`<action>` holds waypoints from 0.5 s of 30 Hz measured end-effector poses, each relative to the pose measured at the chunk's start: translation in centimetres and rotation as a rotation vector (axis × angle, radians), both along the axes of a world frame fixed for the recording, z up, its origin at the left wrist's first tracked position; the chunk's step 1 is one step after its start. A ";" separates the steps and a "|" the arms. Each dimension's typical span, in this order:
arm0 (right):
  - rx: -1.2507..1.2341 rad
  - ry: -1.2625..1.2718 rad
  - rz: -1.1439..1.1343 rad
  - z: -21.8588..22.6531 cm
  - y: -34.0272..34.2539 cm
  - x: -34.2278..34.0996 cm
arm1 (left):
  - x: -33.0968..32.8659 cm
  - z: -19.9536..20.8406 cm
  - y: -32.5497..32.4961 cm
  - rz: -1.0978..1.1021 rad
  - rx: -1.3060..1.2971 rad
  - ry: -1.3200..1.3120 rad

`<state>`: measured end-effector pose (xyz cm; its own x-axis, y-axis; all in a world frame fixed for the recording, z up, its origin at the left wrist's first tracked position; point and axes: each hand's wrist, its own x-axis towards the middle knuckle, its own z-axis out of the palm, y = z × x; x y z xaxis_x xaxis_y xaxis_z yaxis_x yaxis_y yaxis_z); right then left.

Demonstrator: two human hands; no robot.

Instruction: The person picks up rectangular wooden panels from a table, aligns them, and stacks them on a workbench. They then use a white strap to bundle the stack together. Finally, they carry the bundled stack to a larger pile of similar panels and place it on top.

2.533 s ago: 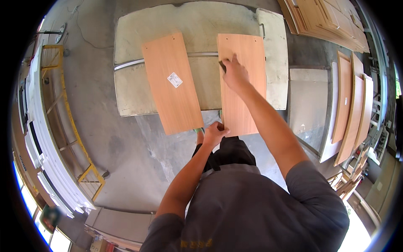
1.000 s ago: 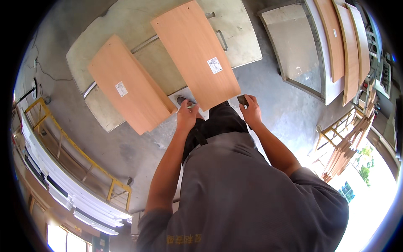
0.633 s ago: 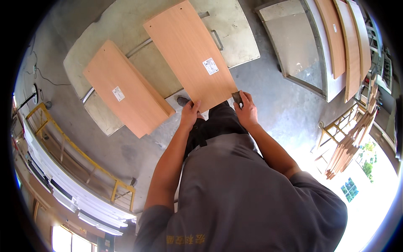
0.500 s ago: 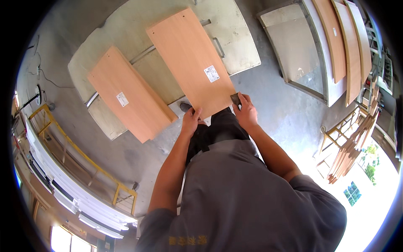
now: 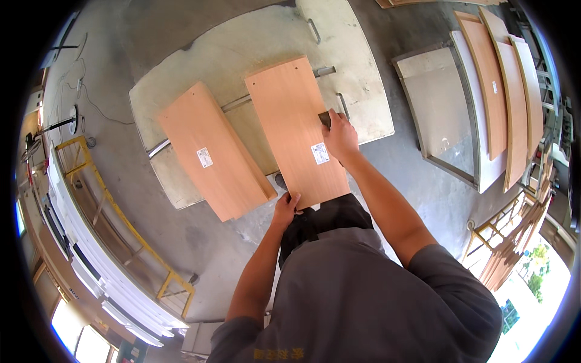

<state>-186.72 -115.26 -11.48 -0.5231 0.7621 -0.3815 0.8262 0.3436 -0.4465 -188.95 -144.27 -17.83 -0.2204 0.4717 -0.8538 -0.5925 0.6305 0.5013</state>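
Observation:
A long wood-grain panel with a white label slopes from my waist out to the worktop. My left hand grips its near left corner, thumb on top. With my right hand I hold a small dark block against the panel's right edge, about halfway along it. Two small holes show near the panel's far end. To the left, a stack of similar panels lies on the worktop, also labelled on top.
The panels rest on a pale, worn worktop with metal handles. At right, more boards lean beside a grey metal-framed panel. A yellow metal frame and white strips stand at left. A cable trails over the floor.
My right hand has slid the dark block along the panel's right edge, away from me, from the near corner to about the middle. My left hand stays on the near left corner.

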 end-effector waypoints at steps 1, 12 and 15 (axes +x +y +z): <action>0.013 0.000 0.021 -0.2 1.4 -1.4 | -0.2 0.0 0.0 -0.008 0.003 0.008; 0.040 0.005 0.300 -0.7 12.8 -10.1 | 0.7 1.7 0.8 0.103 0.000 0.140; 0.003 -0.017 0.425 -0.5 14.9 -10.5 | 1.1 1.6 0.9 0.140 0.009 0.202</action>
<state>-197.23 -100.38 -11.97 -0.7846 0.4811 -0.3910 0.6181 0.6565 -0.4325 -187.85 -143.32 -16.24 -0.4506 0.4318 -0.7814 -0.5609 0.5440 0.6241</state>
